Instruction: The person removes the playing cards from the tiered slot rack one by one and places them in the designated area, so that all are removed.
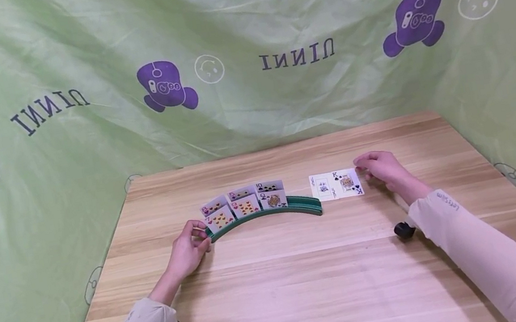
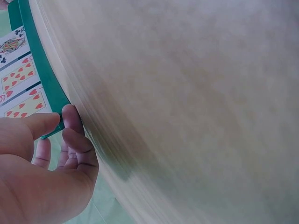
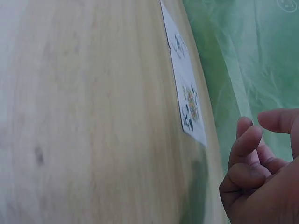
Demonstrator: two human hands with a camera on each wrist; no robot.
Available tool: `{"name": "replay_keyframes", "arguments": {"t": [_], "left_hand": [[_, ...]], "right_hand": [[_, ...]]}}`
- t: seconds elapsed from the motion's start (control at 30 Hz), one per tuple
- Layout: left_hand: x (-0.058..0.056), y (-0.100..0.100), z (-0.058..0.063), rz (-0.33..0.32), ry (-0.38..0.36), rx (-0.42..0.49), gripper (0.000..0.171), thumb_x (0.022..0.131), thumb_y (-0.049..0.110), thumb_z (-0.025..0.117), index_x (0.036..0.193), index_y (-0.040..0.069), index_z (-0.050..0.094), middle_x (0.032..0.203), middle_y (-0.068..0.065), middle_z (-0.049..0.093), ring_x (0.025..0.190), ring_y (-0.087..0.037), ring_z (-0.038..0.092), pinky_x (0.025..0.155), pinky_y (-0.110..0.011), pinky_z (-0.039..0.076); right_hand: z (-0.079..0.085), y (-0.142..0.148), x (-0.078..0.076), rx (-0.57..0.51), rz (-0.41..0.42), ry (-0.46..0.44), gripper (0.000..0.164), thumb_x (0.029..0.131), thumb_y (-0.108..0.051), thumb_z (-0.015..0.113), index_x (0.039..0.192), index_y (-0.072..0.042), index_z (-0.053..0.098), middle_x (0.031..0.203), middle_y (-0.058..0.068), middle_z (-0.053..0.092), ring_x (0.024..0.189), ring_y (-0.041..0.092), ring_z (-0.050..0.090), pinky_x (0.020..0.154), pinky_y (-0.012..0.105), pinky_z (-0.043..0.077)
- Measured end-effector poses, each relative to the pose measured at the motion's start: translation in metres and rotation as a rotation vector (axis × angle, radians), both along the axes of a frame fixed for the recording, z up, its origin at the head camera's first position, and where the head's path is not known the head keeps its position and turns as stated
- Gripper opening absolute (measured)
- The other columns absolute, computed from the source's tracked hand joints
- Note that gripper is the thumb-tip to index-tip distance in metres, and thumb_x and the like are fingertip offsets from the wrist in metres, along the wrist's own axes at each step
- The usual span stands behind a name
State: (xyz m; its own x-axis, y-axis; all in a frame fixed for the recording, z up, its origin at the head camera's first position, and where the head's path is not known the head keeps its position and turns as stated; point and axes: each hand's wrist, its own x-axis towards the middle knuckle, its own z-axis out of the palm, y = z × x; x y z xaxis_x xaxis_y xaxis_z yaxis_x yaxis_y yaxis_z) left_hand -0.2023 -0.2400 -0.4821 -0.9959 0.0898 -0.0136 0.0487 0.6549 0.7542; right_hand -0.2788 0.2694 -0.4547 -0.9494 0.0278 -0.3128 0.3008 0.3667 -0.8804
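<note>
A curved green card holder point(image 1: 305, 207) stands on the table with two rows of playing cards. In its front row are a seven of hearts point(image 1: 219, 219), a nine of hearts point(image 1: 246, 207) and a queen of clubs point(image 1: 273, 200). Behind them stand an eight, a five and a ten point(image 1: 269, 186). My left hand point(image 1: 187, 248) pinches the holder's left end, thumb on top in the left wrist view. Beside the holder's right end lie a joker point(image 1: 323, 187) and a king of spades point(image 1: 348, 183). My right hand point(image 1: 385, 170), fingers loosely bent and holding nothing, hovers just right of the king.
The wooden table point(image 1: 312, 289) extends toward me in front of the holder. A green printed cloth point(image 1: 249, 110) hangs behind the table and along both sides. Small black devices point(image 1: 404, 230) show at both wrists.
</note>
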Motion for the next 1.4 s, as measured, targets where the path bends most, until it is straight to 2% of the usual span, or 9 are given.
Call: {"name": "replay_keyframes", "arguments": {"t": [0.13,0.33,0.5,0.8,1.13,1.33,1.4], "left_hand": [[0.000,0.000,-0.001,0.002,-0.007,-0.007,0.033,0.090,-0.002,0.064,0.118,0.006,0.049,0.103,-0.018,0.062,0.074,-0.018,0.069,0.065,-0.021,0.058],[0.000,-0.001,-0.001,0.000,-0.001,-0.010,0.032,0.091,-0.003,0.064,0.118,0.005,0.049,0.103,-0.018,0.062,0.074,-0.018,0.069,0.065,-0.021,0.057],[-0.001,-0.001,-0.001,-0.002,0.016,0.005,0.032,0.090,-0.005,0.064,0.117,0.004,0.049,0.101,-0.019,0.063,0.073,-0.018,0.070,0.064,-0.022,0.058],[-0.001,-0.001,-0.002,-0.002,0.013,-0.006,0.032,0.090,-0.003,0.064,0.117,0.005,0.049,0.102,-0.019,0.063,0.073,-0.017,0.070,0.065,-0.021,0.058],[0.000,0.000,-0.001,0.000,0.007,0.007,0.033,0.090,-0.004,0.064,0.118,0.005,0.049,0.103,-0.019,0.063,0.074,-0.019,0.070,0.065,-0.022,0.059],[0.000,0.000,-0.001,-0.002,0.018,0.015,0.033,0.089,-0.006,0.064,0.117,0.004,0.049,0.102,-0.020,0.063,0.074,-0.021,0.071,0.065,-0.025,0.060],[0.000,0.000,0.000,0.000,0.020,0.014,0.033,0.089,-0.006,0.064,0.117,0.004,0.049,0.102,-0.020,0.063,0.073,-0.021,0.071,0.065,-0.024,0.060]], "right_hand": [[0.004,-0.006,0.002,-0.007,0.030,0.008,0.046,0.101,-0.028,0.056,0.139,-0.003,0.050,0.122,0.012,0.061,0.081,0.010,0.059,0.068,0.021,0.051],[0.009,-0.015,0.003,-0.010,0.051,0.023,0.044,0.101,-0.028,0.055,0.137,-0.004,0.052,0.112,0.003,0.063,0.081,0.012,0.059,0.070,0.025,0.048],[0.012,-0.022,0.005,-0.075,0.060,0.030,0.043,0.101,-0.024,0.054,0.137,-0.001,0.052,0.104,-0.001,0.063,0.074,0.008,0.057,0.064,0.023,0.046],[0.013,-0.033,0.011,-0.167,0.096,0.043,0.037,0.103,-0.023,0.052,0.132,-0.001,0.052,0.109,0.004,0.062,0.073,0.008,0.056,0.062,0.021,0.043],[0.015,-0.050,0.018,-0.258,0.137,0.048,0.036,0.103,-0.021,0.053,0.128,0.005,0.052,0.091,-0.005,0.062,0.065,0.005,0.050,0.054,0.017,0.037],[0.014,-0.059,0.020,-0.317,0.132,0.043,0.015,0.102,-0.019,0.055,0.110,-0.009,0.062,0.087,-0.005,0.063,0.061,0.005,0.050,0.051,0.016,0.035],[0.015,-0.062,0.022,-0.325,0.134,0.042,0.013,0.102,-0.019,0.055,0.109,-0.011,0.063,0.087,-0.005,0.063,0.061,0.006,0.050,0.052,0.016,0.035]]}}
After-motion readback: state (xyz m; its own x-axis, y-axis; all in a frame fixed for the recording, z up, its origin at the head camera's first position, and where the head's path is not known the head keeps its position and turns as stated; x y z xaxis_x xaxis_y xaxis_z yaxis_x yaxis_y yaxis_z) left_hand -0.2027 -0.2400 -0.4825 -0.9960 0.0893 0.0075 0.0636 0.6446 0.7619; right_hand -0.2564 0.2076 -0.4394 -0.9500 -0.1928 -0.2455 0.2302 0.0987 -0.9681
